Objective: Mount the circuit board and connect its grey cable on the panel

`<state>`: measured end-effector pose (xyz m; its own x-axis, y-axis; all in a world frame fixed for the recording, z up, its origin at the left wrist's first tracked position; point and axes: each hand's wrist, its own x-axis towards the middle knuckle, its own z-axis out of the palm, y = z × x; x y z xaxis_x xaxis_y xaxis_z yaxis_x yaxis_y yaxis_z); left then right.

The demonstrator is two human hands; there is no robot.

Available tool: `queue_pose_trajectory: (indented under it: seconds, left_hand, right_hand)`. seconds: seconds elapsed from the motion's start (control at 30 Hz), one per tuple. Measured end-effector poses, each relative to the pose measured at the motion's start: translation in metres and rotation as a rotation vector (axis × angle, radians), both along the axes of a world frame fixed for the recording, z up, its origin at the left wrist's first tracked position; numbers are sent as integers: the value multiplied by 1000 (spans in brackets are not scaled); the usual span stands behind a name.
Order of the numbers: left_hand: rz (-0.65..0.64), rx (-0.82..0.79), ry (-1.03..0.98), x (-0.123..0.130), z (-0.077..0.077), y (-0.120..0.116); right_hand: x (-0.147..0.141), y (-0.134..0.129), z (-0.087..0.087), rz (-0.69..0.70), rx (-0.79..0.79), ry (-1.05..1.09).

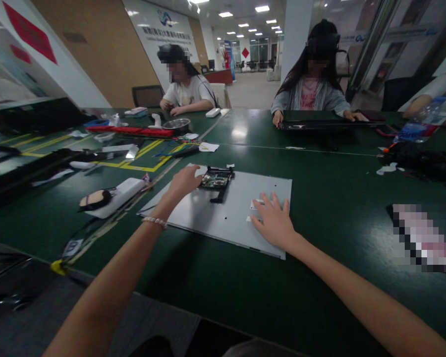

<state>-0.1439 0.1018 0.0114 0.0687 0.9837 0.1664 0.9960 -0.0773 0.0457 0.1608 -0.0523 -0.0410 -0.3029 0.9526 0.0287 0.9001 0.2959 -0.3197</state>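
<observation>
Green table [342, 208]: flat support; read clock directions from panel centre, with 12 o'clock towards far side.
Grey panel [235, 213]: flat on table, at clock centre, beneath both hands.
Panel handling: steady with light, even pressure; avoid pressing on exposed components.
Panel long axis: roughly 9:30 to 3:30, turned slightly clockwise from square; front end not identifiable.
Right hand [275, 218]: open with spread fingers, palm down over panel at 3 o'clock.
Left hand [186, 181]: at 10 o'clock, beside board's left edge; cannot tell whether gripping.
Circuit board [216, 179]: over panel, at 11 o'clock.
Black strip [218, 195]: pointing from board towards 7 o'clock.
</observation>
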Motion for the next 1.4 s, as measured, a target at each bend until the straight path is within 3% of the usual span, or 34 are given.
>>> queue_pose_trajectory:
  seconds: [0.1, 0.23, 0.57, 0.73, 0.87, 0.97, 1.03, 1.17, 1.4]
  left_hand:
    - [40, -46, 9, -15, -8, -24]
    - [-40, -82, -4, -21, -17, -39]
    - [-82, 6, 69, -26, -24, -39]
    - [-1, 45, 46, -28, -17, -31]
    - [-22, 180, 25, -4, 2, -8]
    - [-118, 149, 49, 27, 8, 14]
    - [-130, 100, 89, 49, 7, 28]
    - [-36, -34, 131, 84, -3, 51]
    - [-1, -116, 107, 99, -19, 71]
  right_hand:
    - [0, 0, 1, -5, 2, -10]
    - [0, 0, 2, 2, -23, -13]
    - [0, 1, -1, -2, -17, -7]
    - [-1, 1, 0, 1, -10, -5]
    - [-2, 0, 1, -2, -10, -11]
    - [-3, 1, -1, -6, -3, -8]
    - [-3, 1, -1, -10, 3, -7]
    - [-4, 1, 1, -9, -7, -6]
    - [-6, 2, 4, -13, -34, 3]
